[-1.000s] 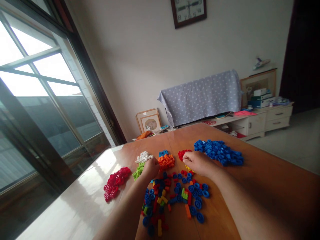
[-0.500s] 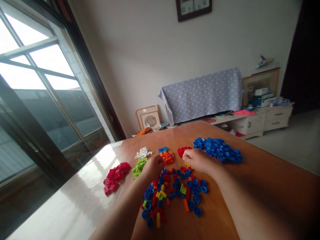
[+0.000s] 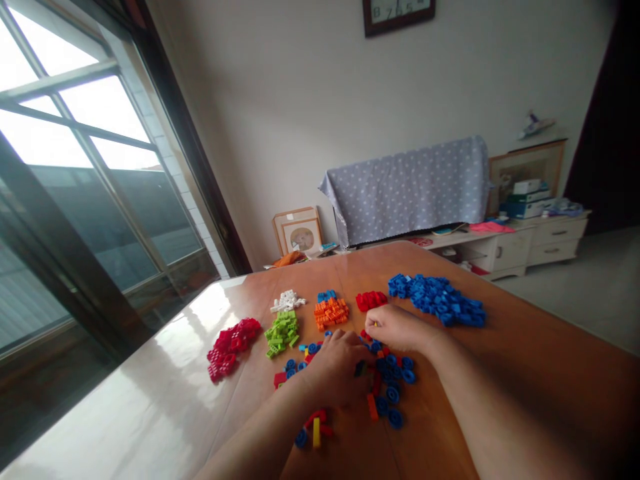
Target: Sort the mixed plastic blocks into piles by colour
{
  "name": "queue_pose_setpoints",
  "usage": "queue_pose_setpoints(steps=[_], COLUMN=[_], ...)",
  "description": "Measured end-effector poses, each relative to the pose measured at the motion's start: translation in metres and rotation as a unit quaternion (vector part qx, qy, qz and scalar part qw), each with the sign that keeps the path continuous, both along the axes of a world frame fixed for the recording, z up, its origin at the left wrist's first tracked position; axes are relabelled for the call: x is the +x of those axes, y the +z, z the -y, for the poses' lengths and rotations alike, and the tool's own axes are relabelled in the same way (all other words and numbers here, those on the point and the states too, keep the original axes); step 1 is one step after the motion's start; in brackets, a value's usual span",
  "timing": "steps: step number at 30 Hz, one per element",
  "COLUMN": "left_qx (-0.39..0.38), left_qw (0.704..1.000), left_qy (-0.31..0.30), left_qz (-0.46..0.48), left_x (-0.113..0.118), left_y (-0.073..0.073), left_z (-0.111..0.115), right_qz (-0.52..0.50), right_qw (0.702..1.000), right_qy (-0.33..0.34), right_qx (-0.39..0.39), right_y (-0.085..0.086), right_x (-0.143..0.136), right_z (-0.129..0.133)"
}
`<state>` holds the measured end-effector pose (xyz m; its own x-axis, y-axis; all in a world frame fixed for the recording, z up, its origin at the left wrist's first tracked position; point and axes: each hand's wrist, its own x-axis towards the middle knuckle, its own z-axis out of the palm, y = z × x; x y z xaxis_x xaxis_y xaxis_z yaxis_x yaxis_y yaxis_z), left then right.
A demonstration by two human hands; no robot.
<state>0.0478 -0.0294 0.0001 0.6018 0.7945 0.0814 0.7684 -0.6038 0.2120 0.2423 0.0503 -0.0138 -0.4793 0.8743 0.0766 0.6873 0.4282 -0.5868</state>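
Note:
Over the mixed pile of toy building bricks and blue wheels point(image 3: 393, 393), my left hand point(image 3: 343, 363) bends its fingers down around a shaded green brick point(image 3: 360, 368). The hand covers much of the pile's middle. My right hand point(image 3: 397, 327) is closed, just in front of the red brick pile point(image 3: 371, 301). A speck of yellow shows by its fingertips; whether it is held or lies on the table, I cannot tell. Left of the hands lie lime green bricks point(image 3: 283, 333) and white pieces point(image 3: 287, 301). Orange bricks point(image 3: 331, 312) sit beyond them, with light blue ones point(image 3: 327, 295) behind.
Crimson pieces point(image 3: 233, 347) form a heap on the left of the wooden table point(image 3: 430, 440). A large blue brick heap point(image 3: 440, 300) spreads at the right. Behind the table stand a low white cabinet point(image 3: 515, 250) and something under a dotted cloth point(image 3: 410, 193).
My left hand has moved from beside the orange and green piles toward me and right, onto the mixed pile. My right hand stays near the red bricks, slightly lower. The view has shifted a little.

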Motion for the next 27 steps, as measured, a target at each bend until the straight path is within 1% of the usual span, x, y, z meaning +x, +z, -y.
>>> queue_pose_setpoints(steps=[4,10,13,17,21,27], left_qx=[0.008,0.005,0.001,0.002,0.004,0.019], left_qw=[1.0,0.997,0.996,0.995,0.993,0.993], left_qy=[0.022,0.077,0.082,0.092,0.114,0.111], left_qz=[-0.015,-0.028,-0.04,-0.042,-0.041,-0.035], left_x=[-0.002,-0.01,-0.01,-0.007,-0.007,-0.004], left_y=[0.001,0.006,0.006,0.005,0.004,0.001], left_z=[-0.004,-0.007,-0.005,-0.006,-0.01,-0.01], right_qz=[-0.006,-0.003,0.018,0.046,0.051,0.042], right_qw=[1.0,1.0,1.0,0.998,0.997,0.999], right_qy=[-0.004,0.001,0.003,0.03,0.058,0.021], right_qx=[0.004,0.016,0.013,0.005,-0.012,-0.001], right_y=[0.001,0.001,0.002,0.005,0.003,-0.002], right_x=[0.0,0.0,0.0,-0.002,-0.003,-0.003], right_z=[0.002,0.002,0.005,0.008,0.007,0.004])
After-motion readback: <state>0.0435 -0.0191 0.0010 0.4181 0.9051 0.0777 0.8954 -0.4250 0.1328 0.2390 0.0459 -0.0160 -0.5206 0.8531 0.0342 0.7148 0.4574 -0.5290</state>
